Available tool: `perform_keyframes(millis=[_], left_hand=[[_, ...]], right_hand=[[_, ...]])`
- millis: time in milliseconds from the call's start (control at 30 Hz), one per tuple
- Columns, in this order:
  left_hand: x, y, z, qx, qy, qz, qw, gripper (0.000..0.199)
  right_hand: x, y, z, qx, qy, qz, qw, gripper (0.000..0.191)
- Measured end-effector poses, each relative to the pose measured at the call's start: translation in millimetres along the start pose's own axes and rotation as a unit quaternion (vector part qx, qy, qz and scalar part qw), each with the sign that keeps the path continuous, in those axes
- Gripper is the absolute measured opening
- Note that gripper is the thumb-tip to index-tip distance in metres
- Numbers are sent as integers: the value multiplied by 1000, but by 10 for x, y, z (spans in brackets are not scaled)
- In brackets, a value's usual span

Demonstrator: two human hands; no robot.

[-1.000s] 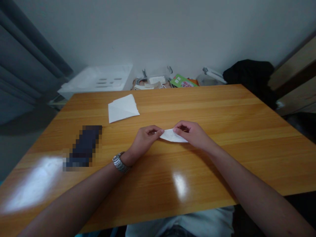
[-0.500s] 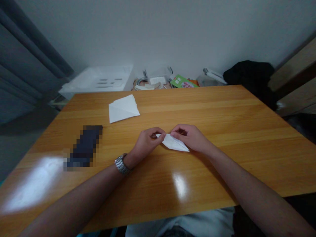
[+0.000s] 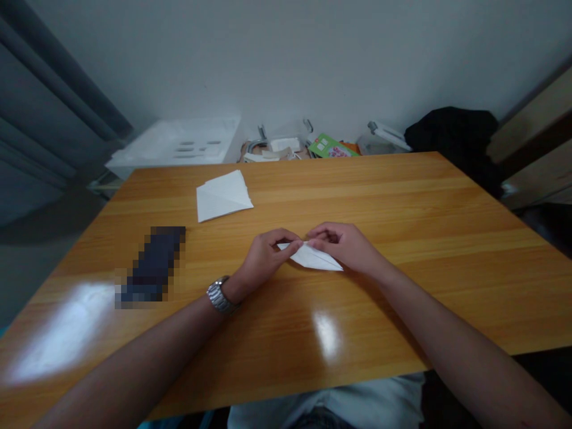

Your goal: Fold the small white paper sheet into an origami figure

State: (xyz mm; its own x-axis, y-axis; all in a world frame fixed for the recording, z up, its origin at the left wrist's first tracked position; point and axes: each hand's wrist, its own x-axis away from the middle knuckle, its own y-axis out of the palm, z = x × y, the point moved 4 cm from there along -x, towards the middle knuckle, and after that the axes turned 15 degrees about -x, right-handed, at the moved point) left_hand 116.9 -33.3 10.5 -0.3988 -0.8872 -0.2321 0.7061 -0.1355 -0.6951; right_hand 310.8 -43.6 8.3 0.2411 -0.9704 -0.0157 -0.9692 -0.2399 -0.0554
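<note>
A small folded piece of white paper (image 3: 315, 258) lies between my hands, just above or on the wooden table (image 3: 286, 357). Its right end narrows to a point, and a crease runs along it. My left hand (image 3: 268, 249), with a metal watch on the wrist, pinches the upper left edge between thumb and fingers. At the upper right edge, my right hand (image 3: 344, 244) grips the paper with its thumb on top and fingers curled behind. Both thumbs sit close together. The paper's far side is hidden by my fingers.
White paper sheets (image 3: 223, 196) lie at the table's back left. A dark, pixelated rectangular object (image 3: 154, 265) rests to the left. Behind the table stand a white tray-like box (image 3: 170, 143), a green booklet (image 3: 333, 147), clutter and a black cloth-like heap (image 3: 451, 134).
My left thumb and fingers have shifted slightly right along the paper's top edge, closer to my right hand. The paper's left corner now shows below my left fingers.
</note>
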Motion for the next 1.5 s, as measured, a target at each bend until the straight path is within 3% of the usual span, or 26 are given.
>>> perform_keyframes(millis=[533,733,1100,1500], left_hand=[[13,118,-56,6,-8,-39,999,16],[16,81,-2,-10,1,-59,998,21],[-6,21,3,-23,1,-42,999,24],[37,106,6,-9,-8,-42,999,21]], right_hand=[[7,24,4,106,-45,-79,990,21],[21,38,-23,117,-49,-67,990,20],[6,10,23,112,-53,-52,991,17],[17,24,-13,119,-58,-56,990,17]])
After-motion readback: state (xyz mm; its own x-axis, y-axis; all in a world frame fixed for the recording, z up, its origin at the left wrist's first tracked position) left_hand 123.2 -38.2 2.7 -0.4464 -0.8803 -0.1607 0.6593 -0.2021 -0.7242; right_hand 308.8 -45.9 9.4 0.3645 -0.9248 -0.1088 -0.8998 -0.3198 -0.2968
